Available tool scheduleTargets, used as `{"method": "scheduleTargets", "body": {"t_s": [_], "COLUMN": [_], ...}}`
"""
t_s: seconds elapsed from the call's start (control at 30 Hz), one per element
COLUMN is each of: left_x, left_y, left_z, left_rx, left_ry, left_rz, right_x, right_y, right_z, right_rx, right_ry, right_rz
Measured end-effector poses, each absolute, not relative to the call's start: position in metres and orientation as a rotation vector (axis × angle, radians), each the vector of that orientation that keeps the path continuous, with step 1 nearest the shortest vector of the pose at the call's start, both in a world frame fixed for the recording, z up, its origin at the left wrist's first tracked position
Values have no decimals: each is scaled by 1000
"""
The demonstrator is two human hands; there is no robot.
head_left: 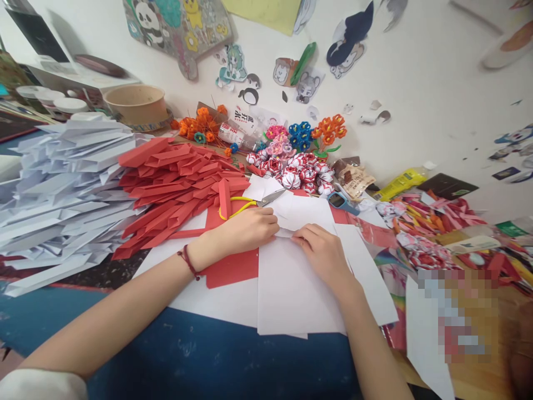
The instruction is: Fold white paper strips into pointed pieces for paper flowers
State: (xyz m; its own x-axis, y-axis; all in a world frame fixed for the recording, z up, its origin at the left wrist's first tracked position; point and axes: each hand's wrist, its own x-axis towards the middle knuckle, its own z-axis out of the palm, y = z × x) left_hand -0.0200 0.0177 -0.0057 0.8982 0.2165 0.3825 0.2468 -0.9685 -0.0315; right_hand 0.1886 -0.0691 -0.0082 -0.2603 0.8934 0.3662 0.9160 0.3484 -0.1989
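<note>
A small white paper piece (pixel 288 233) is lying between the two hands, just nearer the person than the yellow-handled scissors (pixel 260 203). The left hand (pixel 254 228) is closing its fingers on the piece's left end, right below the scissors. The right hand (pixel 320 244) is pinching its right end, to the scissors' lower right. White sheets (pixel 297 294) are spreading under both hands, nearer the person than the scissors, and red paper (pixel 233 268) is showing among them. A folded red strip (pixel 225 198) is lying at the scissors' handles. Left of the scissors, a heap of red strips (pixel 175 183) is rising, and farther left a heap of white strips (pixel 66 189) is standing. Red-and-white paper flowers (pixel 306 171) are clustering beyond the scissors, to the right. A blue watch (pixel 345 204) is resting right of the scissors. Well beyond them, to the left, a beige bowl (pixel 135 104) is sitting.
</note>
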Motion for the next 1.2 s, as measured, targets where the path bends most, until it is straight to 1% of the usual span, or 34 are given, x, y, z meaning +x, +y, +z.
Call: {"method": "scheduleTargets", "body": {"t_s": [0.13,0.3,0.5,0.67,0.9,1.2], "left_x": [-18,-15,-13,-13,-13,-13], "left_y": [17,14,14,16,16,16], "left_z": [-8,-8,-13,-16,-14,-15], "left_rx": [-3002,-3081,-3094,-3140,-3185,-3155], "left_ry": [-450,-711,-973,-1124,-1224,-1164], "left_rz": [-585,-666,-772,-838,-845,-857], "right_x": [188,188,189,191,193,194], "right_y": [-68,-67,-62,-59,-60,-59], "right_z": [-10,-12,-18,-21,-18,-19], "right_rx": [-1603,-1665,-1740,-1718,-1704,-1726], "right_ry": [-2179,-2104,-1919,-1795,-1686,-1622], "right_rz": [-87,-50,132,298,455,521]}}
